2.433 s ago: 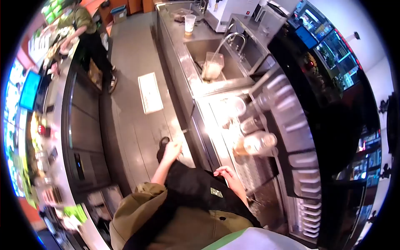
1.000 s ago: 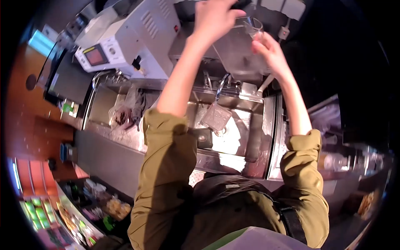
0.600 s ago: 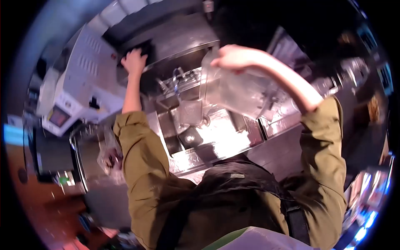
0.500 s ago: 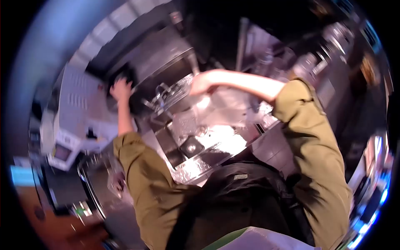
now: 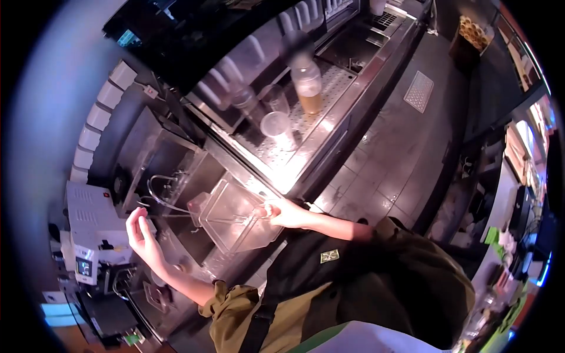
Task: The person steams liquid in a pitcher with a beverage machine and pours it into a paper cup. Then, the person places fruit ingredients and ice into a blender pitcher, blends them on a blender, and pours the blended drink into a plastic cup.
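Left hand (image 5: 143,238) raised, fingers (image 5: 135,225) lightly curved; right hand (image 5: 285,213) before body, curled in grip; forearms (image 5: 187,286) bare.

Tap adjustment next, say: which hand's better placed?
Probably the left hand: it looks empty and is nearer the faucet. The right hand is farther off and occupied, its fingers gripping the clear container.

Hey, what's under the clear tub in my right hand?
Below the tub is the sink, with what looks like a smaller container peeking out on the left. The tub and your right hand cover the rest, so I can't tell what else lies there.
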The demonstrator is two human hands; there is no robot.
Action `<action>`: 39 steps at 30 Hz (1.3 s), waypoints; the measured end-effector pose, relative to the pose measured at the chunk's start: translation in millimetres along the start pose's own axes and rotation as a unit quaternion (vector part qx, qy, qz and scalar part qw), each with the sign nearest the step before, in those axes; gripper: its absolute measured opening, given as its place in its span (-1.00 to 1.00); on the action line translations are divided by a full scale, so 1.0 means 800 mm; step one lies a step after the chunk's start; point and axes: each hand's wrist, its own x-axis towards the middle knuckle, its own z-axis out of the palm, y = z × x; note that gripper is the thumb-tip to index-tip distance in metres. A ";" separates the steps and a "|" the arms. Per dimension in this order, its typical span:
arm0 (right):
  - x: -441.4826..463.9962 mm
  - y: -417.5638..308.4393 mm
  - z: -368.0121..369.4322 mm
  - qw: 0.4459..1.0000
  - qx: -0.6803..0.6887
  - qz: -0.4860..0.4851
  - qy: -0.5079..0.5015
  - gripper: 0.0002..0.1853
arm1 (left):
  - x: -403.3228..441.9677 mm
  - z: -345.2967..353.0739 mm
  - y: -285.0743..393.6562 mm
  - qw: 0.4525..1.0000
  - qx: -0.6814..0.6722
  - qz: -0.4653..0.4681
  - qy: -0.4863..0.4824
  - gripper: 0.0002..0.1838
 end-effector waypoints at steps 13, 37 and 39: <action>-0.273 -0.149 -0.427 0.946 -0.052 -0.040 0.316 -0.80 | -0.108 0.417 0.227 0.963 -0.183 -0.081 -0.182 -0.87; -0.469 -0.364 -1.356 0.754 -0.098 -0.043 0.649 -0.80 | 0.194 1.586 0.465 0.900 -0.278 -0.174 -0.287 -0.67; -0.445 -0.365 -1.451 0.769 -0.126 -0.041 0.625 -0.83 | 0.209 1.649 0.433 0.903 -0.291 -0.214 -0.231 -0.66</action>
